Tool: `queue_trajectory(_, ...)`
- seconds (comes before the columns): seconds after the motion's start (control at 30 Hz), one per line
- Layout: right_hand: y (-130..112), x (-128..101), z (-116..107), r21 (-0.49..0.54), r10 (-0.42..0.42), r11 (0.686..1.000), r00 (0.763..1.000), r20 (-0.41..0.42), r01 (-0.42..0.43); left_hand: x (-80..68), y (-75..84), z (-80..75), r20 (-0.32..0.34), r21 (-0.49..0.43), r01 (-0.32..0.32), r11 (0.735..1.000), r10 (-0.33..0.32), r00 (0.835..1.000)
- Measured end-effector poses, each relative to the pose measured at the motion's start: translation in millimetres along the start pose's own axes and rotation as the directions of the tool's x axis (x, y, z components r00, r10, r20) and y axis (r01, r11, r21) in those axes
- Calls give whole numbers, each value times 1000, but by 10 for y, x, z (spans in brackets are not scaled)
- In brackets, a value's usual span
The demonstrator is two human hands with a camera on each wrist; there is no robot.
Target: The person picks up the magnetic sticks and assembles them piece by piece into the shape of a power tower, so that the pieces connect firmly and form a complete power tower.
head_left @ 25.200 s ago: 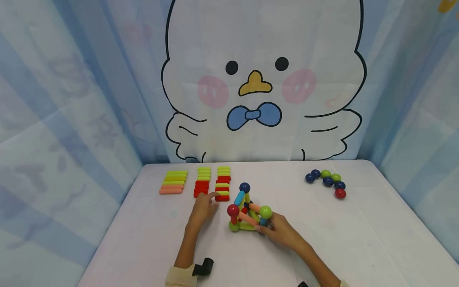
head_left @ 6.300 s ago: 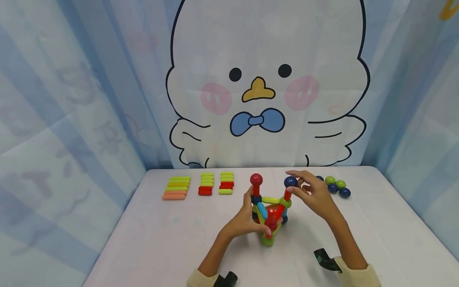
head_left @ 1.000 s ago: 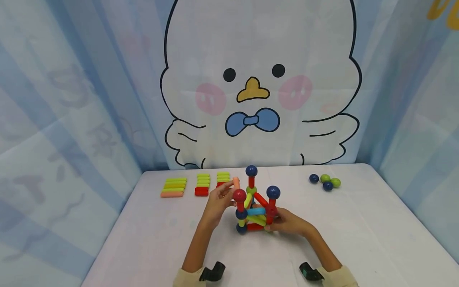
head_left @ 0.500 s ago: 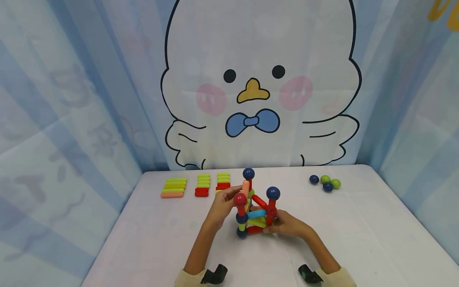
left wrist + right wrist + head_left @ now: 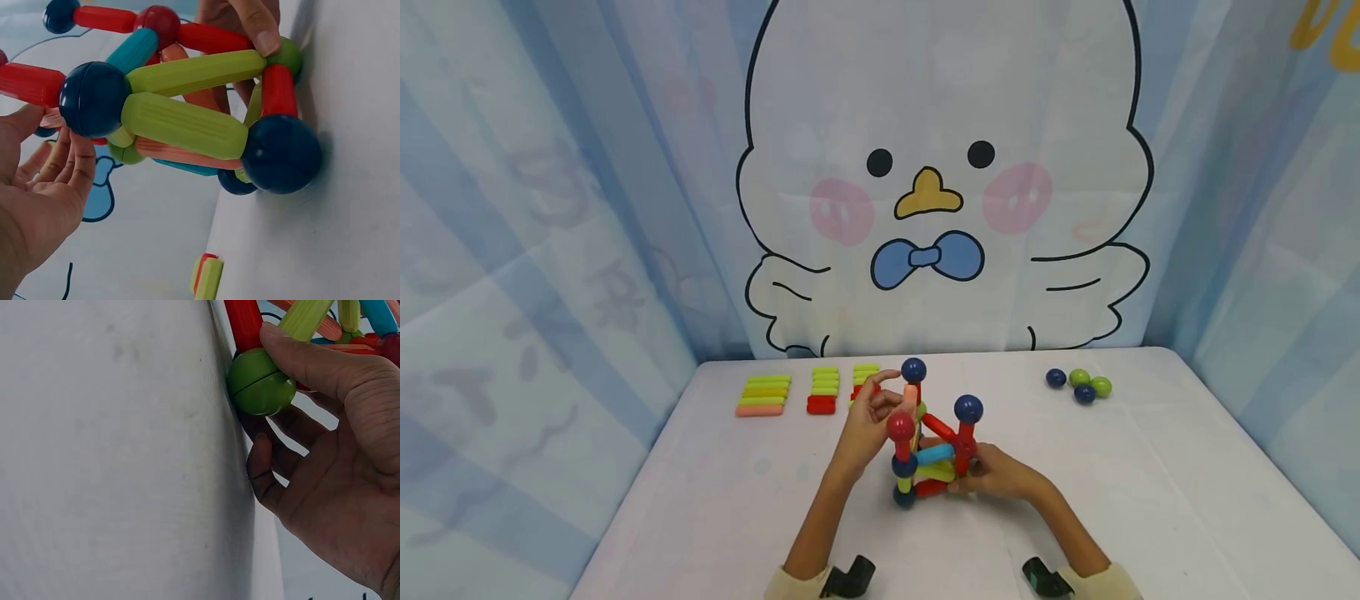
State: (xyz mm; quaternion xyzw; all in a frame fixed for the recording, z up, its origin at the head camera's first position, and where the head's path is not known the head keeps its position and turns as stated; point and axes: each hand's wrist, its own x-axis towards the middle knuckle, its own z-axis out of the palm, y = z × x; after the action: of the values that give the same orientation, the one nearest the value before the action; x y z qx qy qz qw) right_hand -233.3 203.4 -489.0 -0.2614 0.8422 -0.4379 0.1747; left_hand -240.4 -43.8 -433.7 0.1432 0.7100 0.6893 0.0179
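Note:
A toy structure of coloured magnetic rods and balls (image 5: 935, 454) stands on the table between both hands. Its upper corners carry a red ball (image 5: 901, 426) and two dark blue balls, each on an upright red rod. My left hand (image 5: 863, 429) pinches an orange rod (image 5: 911, 395) beside the red ball's post; in the left wrist view the fingers mostly hide it. Whether that rod touches the balls I cannot tell. My right hand (image 5: 1003, 472) grips the structure's lower right corner, its thumb by a green ball (image 5: 261, 382) in the right wrist view.
Rods lie in stacks at the back left: a long yellow-green and orange one (image 5: 763, 395), a shorter yellow-green and red one (image 5: 823, 390), and another partly behind my left hand (image 5: 865, 372). Loose blue and green balls (image 5: 1083, 392) sit at the back right.
Over the last second my left hand has brought the orange rod right, in among the upper posts, and its index finger has lifted. Earlier the structure had fewer top parts and more loose pieces lay around.

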Motion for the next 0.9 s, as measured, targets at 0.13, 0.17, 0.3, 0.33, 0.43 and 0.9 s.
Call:
queue_trajectory(0.13,-33,-2,5,-22,-17,1000,1000,24,17,-28,58,-12,-7,164,-108,981,111,994)
queue_trajectory(0.17,-42,-1,7,-26,-20,999,999,29,21,-36,76,-12,-6,219,-132,967,137,991)
queue_trajectory(0.3,-63,8,14,-37,-27,999,999,43,28,-69,153,-7,11,393,-197,898,210,978)
queue_trajectory(0.33,-65,10,17,-37,-31,999,999,45,32,-77,170,-5,14,416,-207,885,221,975)
queue_trajectory(0.43,-70,16,24,-40,-29,999,998,47,31,-107,216,-2,14,441,-209,873,226,974)
queue_trajectory(0.9,-38,-17,28,-80,2,997,1000,-2,-2,-142,224,-22,26,398,-246,884,257,966)
